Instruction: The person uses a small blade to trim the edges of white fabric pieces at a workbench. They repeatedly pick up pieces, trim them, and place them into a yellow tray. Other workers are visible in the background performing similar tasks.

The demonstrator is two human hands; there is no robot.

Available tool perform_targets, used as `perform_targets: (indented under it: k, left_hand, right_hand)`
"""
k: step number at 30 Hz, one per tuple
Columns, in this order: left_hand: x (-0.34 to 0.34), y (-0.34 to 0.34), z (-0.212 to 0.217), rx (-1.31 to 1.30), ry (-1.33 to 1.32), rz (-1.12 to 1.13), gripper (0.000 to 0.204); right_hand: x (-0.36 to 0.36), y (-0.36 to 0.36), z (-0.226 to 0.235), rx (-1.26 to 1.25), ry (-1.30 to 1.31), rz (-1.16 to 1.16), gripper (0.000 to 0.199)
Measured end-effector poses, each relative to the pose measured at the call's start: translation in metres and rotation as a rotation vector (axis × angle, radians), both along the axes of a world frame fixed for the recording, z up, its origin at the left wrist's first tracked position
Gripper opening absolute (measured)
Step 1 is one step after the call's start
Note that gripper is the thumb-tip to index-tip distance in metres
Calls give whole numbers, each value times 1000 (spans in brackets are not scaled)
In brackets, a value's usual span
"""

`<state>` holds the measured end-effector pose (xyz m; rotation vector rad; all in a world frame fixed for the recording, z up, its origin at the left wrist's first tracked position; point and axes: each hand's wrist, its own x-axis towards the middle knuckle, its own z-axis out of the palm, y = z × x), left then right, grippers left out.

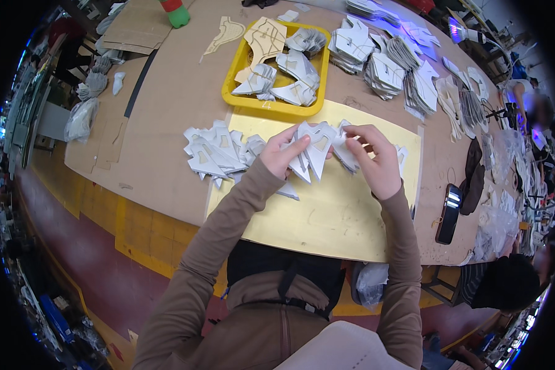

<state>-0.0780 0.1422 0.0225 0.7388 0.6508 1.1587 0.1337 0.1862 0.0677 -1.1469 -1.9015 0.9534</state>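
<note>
My left hand (282,154) is closed round a small fan of white, pointed cut pieces (317,145), thumb on top. The pieces look like flat shoe-upper parts with a cut-out near the middle. Close by on the right, my right hand (376,161) has its thumb and fingers curled together at the edge of another white cut piece (344,150); its fingertips partly cover the grip. Left of my hands lies a loose heap of similar white pieces (213,151). Both hands are over a yellow sheet (314,216) on the table.
Beyond my hands stands a yellow tray (230,92) with stacks of white pieces and tan patterned ones. More white stacks (351,46) sit at the back right. A phone (449,214) and dark cloth (472,177) lie at right. Another person (505,283) is at lower right.
</note>
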Motion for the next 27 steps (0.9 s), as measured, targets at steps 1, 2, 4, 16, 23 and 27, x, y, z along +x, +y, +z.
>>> perform_targets:
  k: [1,2,4,16,23,27]
  left_hand:
    - [1,0,0,-24,-92,-24,54]
    - [2,0,0,-41,-186,-58,59]
    - [2,0,1,-58,-280,-138,72]
    - [1,-3,3,-97,-216,-98,54]
    - [5,-3,1,-88,-106,84,32]
    - [8,-3,-2,21,-292,85,28]
  right_hand:
    - [-3,-4,2,2,-19,23,18]
    - [-7,-6,4,6,-37,45,15]
    - [-10,-8,7,0,-28,41,13]
    - [-11,-11,3,-430,516,-4,12]
    - [-15,-18,6,-410,581,68,9]
    - [-34,-34,-2,-429,478,160,6]
